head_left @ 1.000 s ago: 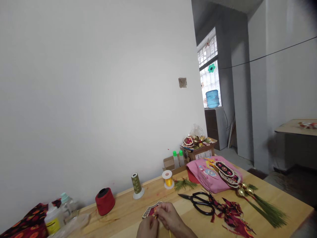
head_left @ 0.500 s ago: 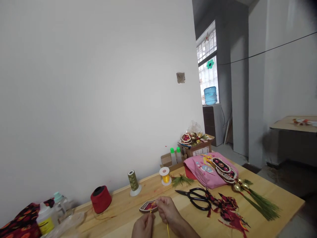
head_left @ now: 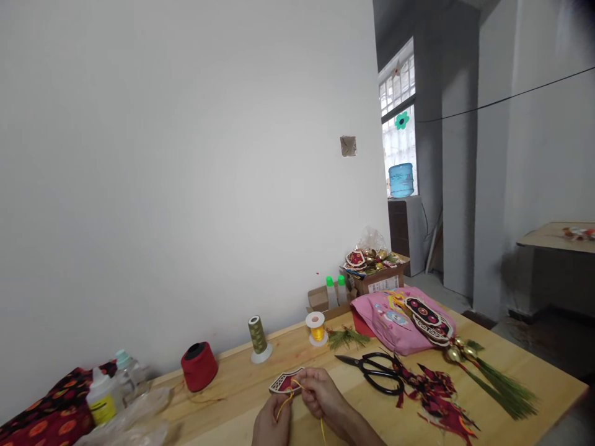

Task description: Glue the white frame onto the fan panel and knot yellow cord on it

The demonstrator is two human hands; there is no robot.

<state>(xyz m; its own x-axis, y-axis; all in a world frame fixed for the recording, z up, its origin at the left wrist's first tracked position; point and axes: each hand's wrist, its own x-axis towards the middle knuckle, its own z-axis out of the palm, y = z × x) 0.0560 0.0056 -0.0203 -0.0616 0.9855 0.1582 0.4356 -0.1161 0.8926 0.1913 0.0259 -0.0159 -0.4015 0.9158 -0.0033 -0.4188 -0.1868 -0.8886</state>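
Observation:
Low in the middle of the head view, my left hand (head_left: 272, 422) is closed on a yellow cord (head_left: 281, 407) that loops up from its fingertips. My right hand (head_left: 317, 390) pinches the same cord just to the right, and a tail of it hangs down below that hand. Right behind the fingers lies a small red piece with a pale latticed border (head_left: 281, 381), partly covered by the right hand. The cord crosses in front of it; whether it is threaded through the piece I cannot tell.
Black-handled scissors (head_left: 379, 373) and red fabric scraps (head_left: 437, 396) lie to the right. Behind stand a yellow cord spool (head_left: 317, 328), a green thread cone (head_left: 257, 337) and a red thread cone (head_left: 199, 367). Tasselled ornaments (head_left: 430, 319) rest on a pink cloth bag (head_left: 388, 319). Glue bottle (head_left: 102, 396) at left.
The view has shifted slightly left, so things appear further right. The yellow cord now shows a wider loop between my hands. Both hands stay beside the red piece.

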